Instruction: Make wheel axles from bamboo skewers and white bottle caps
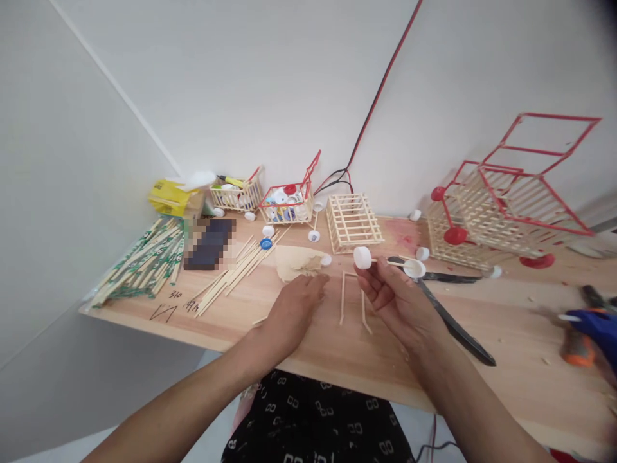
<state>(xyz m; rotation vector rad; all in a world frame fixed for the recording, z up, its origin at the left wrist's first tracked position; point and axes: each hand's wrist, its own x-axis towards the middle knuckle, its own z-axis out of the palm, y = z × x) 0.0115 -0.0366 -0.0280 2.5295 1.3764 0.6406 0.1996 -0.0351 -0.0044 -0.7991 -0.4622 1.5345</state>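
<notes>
My right hand (393, 299) is raised a little above the wooden table (482, 379) and pinches a thin stick axle with a white bottle cap (362, 257) at its left end and a second white cap (414, 268) at its right. My left hand (294, 308) rests palm down on the table with its fingers curled; I cannot see anything in it. Between the hands lies a small U-shaped frame of wooden sticks (354, 299). A white cap (326, 260) lies just beyond my left fingertips.
A bare stick basket (353, 222) stands behind the hands. Red-framed stick carts (501, 212) are at the right, smaller carts with caps (288, 204) at the back left. Loose sticks (236, 270), wrapped chopsticks (144, 260), black pliers (448, 318) and a blue glue gun (595, 328) lie about.
</notes>
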